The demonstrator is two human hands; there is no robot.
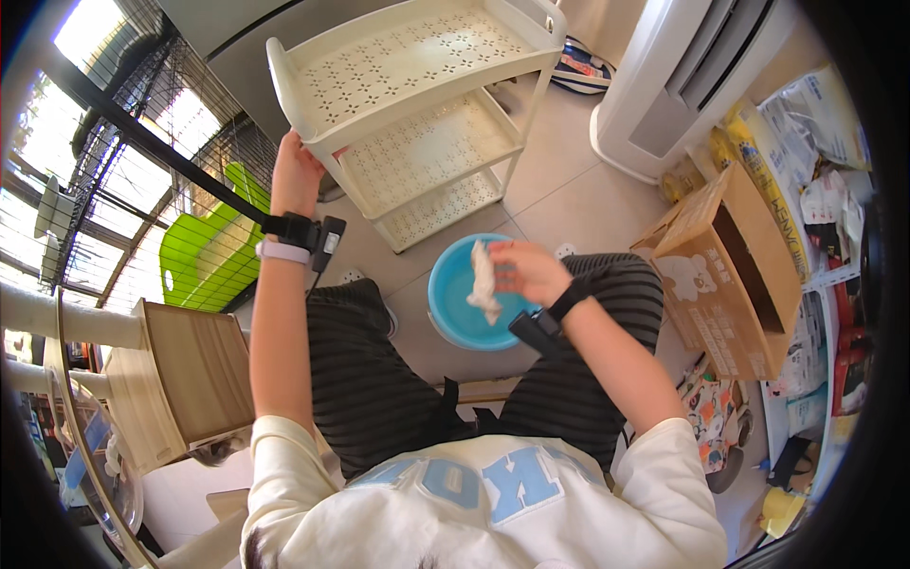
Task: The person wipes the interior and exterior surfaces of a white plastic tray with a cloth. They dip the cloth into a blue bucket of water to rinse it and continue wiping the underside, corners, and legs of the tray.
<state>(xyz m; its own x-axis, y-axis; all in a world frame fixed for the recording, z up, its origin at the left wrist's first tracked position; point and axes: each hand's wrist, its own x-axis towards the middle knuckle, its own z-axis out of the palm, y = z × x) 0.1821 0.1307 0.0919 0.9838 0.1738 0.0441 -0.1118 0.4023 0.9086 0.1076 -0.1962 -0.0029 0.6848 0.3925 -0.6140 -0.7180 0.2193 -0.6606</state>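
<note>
A cream three-tier rolling cart with flower-shaped cutouts in its shelves stands in front of me. My left hand is at its near left corner, fingers curled round the edge below the top tier. A crumpled white cloth hangs from my right hand, pinched at the fingertips. Below it, on the floor between my feet, sits a round blue basin. The cloth is over the basin; whether there is water inside I cannot tell.
A black wire cage with a green plastic piece is on the left, above a wooden box. To the right are an open cardboard box, a white upright appliance and a shelf of packages.
</note>
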